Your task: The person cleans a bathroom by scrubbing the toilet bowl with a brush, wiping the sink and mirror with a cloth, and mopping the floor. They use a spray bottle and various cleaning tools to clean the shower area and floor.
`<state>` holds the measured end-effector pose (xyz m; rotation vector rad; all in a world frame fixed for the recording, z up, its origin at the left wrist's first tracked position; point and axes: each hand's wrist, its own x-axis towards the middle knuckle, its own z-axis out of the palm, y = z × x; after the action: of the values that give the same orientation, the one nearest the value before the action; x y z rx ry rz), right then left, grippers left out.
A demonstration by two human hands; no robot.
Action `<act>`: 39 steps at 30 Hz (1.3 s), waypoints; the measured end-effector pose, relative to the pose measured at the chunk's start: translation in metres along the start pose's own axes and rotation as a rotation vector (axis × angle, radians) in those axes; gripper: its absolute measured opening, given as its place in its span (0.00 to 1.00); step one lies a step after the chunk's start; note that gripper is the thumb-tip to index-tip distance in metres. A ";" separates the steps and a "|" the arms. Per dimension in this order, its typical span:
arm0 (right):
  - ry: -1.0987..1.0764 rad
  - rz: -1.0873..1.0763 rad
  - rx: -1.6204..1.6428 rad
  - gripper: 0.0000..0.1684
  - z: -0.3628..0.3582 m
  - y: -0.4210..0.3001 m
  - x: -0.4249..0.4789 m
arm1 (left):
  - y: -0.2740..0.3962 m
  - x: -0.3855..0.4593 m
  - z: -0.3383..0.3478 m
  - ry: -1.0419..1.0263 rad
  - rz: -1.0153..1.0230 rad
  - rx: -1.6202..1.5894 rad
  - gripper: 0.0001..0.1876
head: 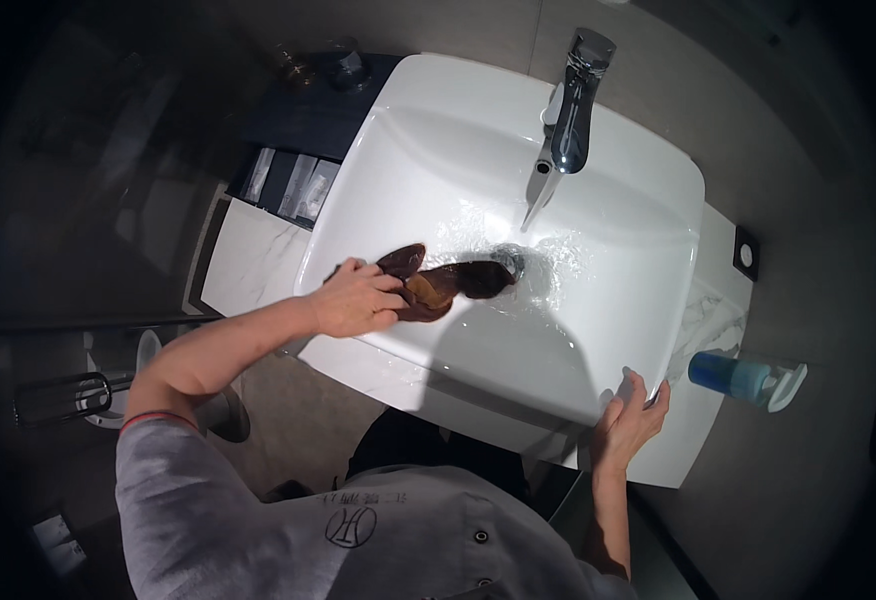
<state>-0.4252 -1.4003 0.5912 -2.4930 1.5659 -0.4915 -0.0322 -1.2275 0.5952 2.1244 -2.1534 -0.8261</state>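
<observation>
My left hand (354, 298) grips a wet brown cloth (438, 289) over the left side of a white washbasin (423, 165). The cloth lies bunched, and its dark far end reaches to the drain (511, 259). A thin stream of water (540, 204) runs from the chrome faucet (574, 120) and splashes around that drain. At the basin's front right corner, my right hand (627, 420) rests against the rim with its fingers apart. Nothing shows in this hand.
Right of the basin, a pump bottle with blue liquid (727, 376) is on the marble-patterned counter (708, 330). A dark tray (288, 124) holding small packets (310, 191) is at the left. A toilet (149, 352) and a metal rail (62, 401) are lower left.
</observation>
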 end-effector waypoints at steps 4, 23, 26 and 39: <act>-0.093 -0.133 -0.037 0.27 -0.011 -0.010 0.012 | -0.024 0.033 0.004 0.126 0.132 0.344 0.17; -0.336 0.268 0.844 0.42 0.120 -0.077 0.110 | 0.090 0.210 0.088 0.413 0.142 -0.220 0.28; -0.238 0.168 0.599 0.43 0.146 -0.078 0.102 | 0.057 0.180 0.095 0.496 0.114 -0.568 0.25; -0.268 0.274 0.804 0.14 0.136 -0.106 0.136 | -0.050 0.120 -0.025 0.807 -0.037 -0.449 0.16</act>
<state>-0.2329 -1.4810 0.5222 -1.6393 1.2379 -0.5678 0.0135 -1.3459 0.5559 1.8127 -1.3690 -0.3042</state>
